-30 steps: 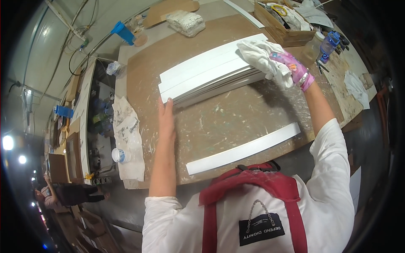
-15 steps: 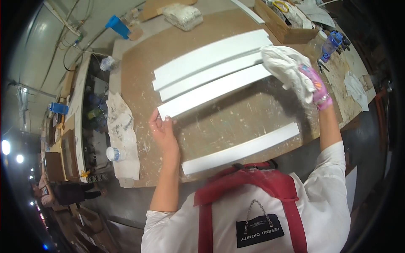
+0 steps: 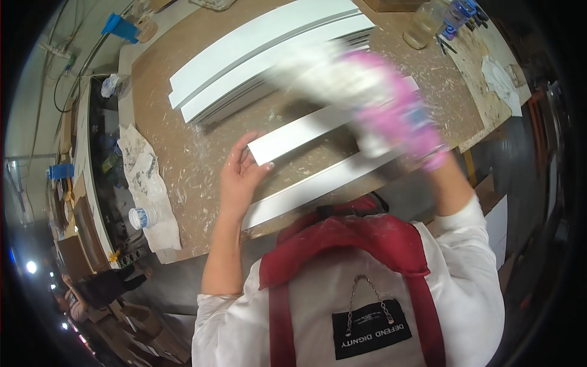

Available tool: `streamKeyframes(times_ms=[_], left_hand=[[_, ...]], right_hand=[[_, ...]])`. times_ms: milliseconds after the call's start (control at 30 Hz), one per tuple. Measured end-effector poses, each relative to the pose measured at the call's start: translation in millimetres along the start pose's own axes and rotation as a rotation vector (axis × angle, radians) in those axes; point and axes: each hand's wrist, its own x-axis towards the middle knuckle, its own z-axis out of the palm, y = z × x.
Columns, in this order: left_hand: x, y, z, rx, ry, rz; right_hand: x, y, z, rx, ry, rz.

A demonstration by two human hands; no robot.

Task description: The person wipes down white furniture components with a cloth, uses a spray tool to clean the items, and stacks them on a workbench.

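Note:
My left hand (image 3: 241, 171) grips the left end of a white strip (image 3: 296, 134), thumb on the near side and fingers on the far side. The strip is held slanting over the worktable (image 3: 202, 177). On my right hand (image 3: 400, 113) is a pink patterned glove, smeared by motion. It holds a bunched white cloth (image 3: 330, 76) over the strip's right part, which is partly hidden. A second white strip (image 3: 299, 189) lies along the near table edge, its right end behind the cloth and hand. Farther back lies a stack of white strips (image 3: 257, 52).
A stained paper sheet (image 3: 145, 183) with a small white tub (image 3: 139, 217) lies at the table's left edge. Blue cup (image 3: 120, 27) stands far left. At the far right are a clear jar (image 3: 425, 24), a blue bottle (image 3: 455, 18) and a white rag (image 3: 501, 85). Another person (image 3: 101, 287) stands far left.
The held strip has come away from the stack, toward me. My right hand has swept left and nearer with the cloth. The view has shifted, so the stack sits higher.

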Motion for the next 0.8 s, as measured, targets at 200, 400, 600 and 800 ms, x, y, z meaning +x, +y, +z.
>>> streamKeyframes(times_ms=[200, 400, 600, 800], left_hand=[[-6.3, -9.9, -4.7, 0.061, -0.015, -0.072], [5.2, -20.6, -5.3, 0.058, -0.057, -0.019], [15.6, -13.0, -2.9, 0.270, 0.013, 0.159], [7.2, -24.3, -16.5, 0.077, 0.000, 0.019]], right_hand=[[9.1, 37.0, 84.3, -0.417, -0.078, -0.365], [0.7, 99.0, -35.6, -0.786, -0.027, 0.252], [25.7, -17.2, 95.0, -0.435, -0.322, -0.344], [-14.5, 145.5, -12.4, -0.808, -0.119, -0.244]])
